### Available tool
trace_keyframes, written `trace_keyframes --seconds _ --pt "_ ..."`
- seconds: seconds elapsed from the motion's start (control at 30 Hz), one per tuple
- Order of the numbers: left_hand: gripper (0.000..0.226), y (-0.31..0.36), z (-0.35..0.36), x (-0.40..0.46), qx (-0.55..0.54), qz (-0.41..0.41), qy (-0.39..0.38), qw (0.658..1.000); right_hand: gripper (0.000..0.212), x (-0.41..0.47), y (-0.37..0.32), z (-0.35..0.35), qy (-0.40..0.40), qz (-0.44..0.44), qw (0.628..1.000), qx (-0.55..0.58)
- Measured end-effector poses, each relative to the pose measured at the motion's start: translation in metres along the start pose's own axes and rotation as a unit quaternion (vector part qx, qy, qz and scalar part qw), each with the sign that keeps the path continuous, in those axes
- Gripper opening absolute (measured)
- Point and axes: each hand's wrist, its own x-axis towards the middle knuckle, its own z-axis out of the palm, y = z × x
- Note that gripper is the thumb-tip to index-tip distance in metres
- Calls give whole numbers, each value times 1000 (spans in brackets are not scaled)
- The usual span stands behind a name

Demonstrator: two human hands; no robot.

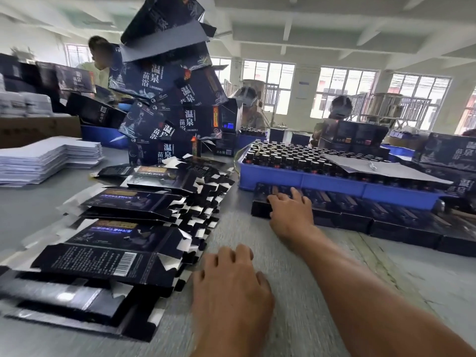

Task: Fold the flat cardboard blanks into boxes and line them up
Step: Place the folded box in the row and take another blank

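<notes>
Left hand nearest the flat blanks; right hand on the box row.

Left hand [231, 279], fingers loosely curled and holding nothing, hovers just right of the flat blanks [123, 243], glossy dark card fanned away lengthwise. Beyond, the right hand [289, 211] rests spread fingers on the folded boxes [360, 210].

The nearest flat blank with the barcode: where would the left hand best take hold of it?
Probably at its right edge, coming from the right: the barcode blank lies flat atop the fanned pile, its notched flaps overhang there, and the left hand hangs open just beside them, fingers free.
</notes>
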Motion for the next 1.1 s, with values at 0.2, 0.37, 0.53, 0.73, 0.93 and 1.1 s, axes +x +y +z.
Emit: trace_keyframes --seconds 0.2,0.37,0.53,0.73,0.93,1.1 --pt "37 0 0 1 14 0 -25 1000 63 -6 -7 -2 -20 -6 1000 15" --pt "37 -1 -2 -2 13 2 -28 1000 60 -60 -9 -8 28 -51 997 42" --pt "38 3 -9 -4 35 5 -53 998 42 -145 12 -19 -32 -67 995 69" --pt "33 5 -18 -11 54 39 -65 996 46 -224 40 -40 -76 -70 992 78" --pt "31 6 -41 -8 106 68 84 988 44 -249 40 -53 -55 -89 992 67" --pt "49 -25 -61 5 172 -91 80 978 44 -253 44 -48 -26 -97 990 98"
